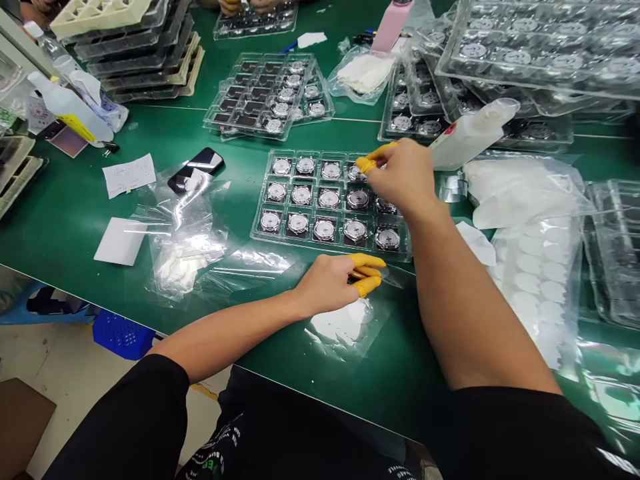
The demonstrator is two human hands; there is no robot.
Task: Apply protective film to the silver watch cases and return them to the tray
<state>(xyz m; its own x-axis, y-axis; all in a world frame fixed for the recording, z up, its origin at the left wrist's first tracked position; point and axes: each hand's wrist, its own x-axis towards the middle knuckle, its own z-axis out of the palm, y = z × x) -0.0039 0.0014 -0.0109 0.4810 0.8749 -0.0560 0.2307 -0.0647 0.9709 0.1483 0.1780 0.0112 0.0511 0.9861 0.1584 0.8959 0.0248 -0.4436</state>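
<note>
My right hand (403, 180), its fingertips in yellow finger cots, is bunched over the top row of a clear plastic tray (260, 227). The tray holds round silver watch-like dials in rows. One fingertip touches or nearly touches a dial (356, 173), which it partly hides. My left hand (333, 283), also in yellow cots, rests at the tray's near edge. Its curled fingers hold a thin bronze-coloured item (358, 273), mostly hidden. Below that hand lies a clear film sheet (345, 327) with pale round patches.
A white squeeze bottle (473, 133) lies just beyond my right hand, beside a sheet of white round stickers (530, 280). Stacked trays (135, 47), filled trays, a black phone (197, 167) and plastic bags cover the green table. A co-worker's hands (235, 5) show at the far edge.
</note>
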